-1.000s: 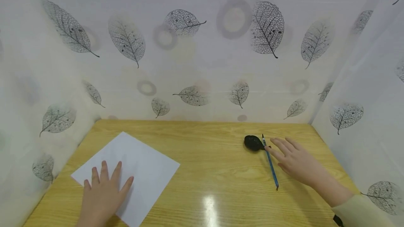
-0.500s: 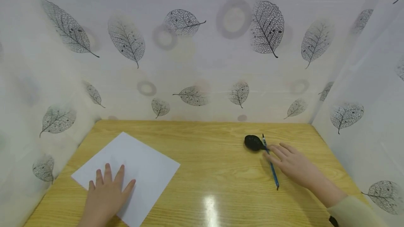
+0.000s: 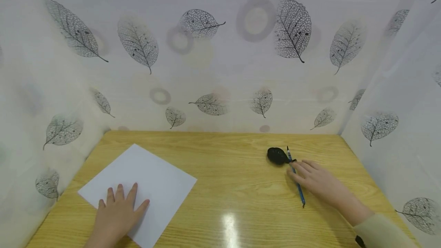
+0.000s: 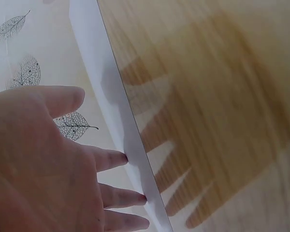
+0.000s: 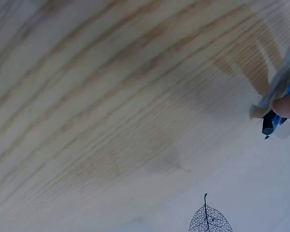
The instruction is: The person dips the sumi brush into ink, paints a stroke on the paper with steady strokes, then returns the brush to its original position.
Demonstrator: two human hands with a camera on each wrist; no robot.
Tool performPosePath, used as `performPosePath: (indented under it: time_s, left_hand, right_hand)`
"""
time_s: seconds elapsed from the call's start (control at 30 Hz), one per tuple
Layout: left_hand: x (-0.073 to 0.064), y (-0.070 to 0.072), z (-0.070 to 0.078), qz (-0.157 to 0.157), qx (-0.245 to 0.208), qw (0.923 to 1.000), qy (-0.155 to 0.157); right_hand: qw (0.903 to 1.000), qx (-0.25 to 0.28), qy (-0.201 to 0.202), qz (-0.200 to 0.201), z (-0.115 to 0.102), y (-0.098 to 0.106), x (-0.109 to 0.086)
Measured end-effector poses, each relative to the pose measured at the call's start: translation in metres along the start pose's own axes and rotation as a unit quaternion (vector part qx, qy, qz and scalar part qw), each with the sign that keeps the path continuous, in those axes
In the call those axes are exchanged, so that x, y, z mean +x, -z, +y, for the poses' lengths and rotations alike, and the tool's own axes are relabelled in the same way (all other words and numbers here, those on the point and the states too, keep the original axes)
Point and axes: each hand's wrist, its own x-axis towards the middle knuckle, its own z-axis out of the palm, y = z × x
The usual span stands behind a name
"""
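Note:
My left hand (image 3: pixel 115 217) lies with spread, straight fingers over a white sheet of paper (image 3: pixel 162 179) on the table's left side. In the left wrist view its fingertips (image 4: pixel 117 158) reach the paper's surface. My right hand (image 3: pixel 322 183) hovers low beside a slim blue pencil-like stick (image 3: pixel 299 192) with a dark tip. Its thumb (image 5: pixel 287 106) is right at the stick, and its fingers extend above it, loosely bent. Just left lies a rounded black object (image 3: pixel 276 156) with a narrow stem, which meets the stick; its kind is unclear.
The yellow wood-grained table (image 3: pixel 220 186) ends at a pale leaf-patterned curtain (image 3: pixel 224 60) at the back. Similar cloth hangs along both sides. A light reflection shines near the front middle. A small dark item (image 3: pixel 360 241) shows at my right sleeve (image 3: pixel 382 229).
My right hand has lowered and shifted slightly left, bringing its thumb to the blue stick. My left hand has slid slightly right and toward me over the paper. Paper, stick and black object stay put.

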Motion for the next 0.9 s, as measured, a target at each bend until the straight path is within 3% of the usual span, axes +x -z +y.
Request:
performPosePath:
  time_s: [0.27, 0.9]
  left_hand:
    - [0.001, -0.0021, -0.0027, 0.0, 0.001, 0.9999, -0.011]
    - [0.0038, -0.0062, 0.001, 0.021, 0.008, 0.998, -0.058]
  right_hand:
    - [0.9988, -0.033, 0.03, -0.02, -0.0004, -0.0022, 0.0049]
    - [0.9967, -0.032, 0.068, 0.028, 0.0011, -0.0094, 0.0046]
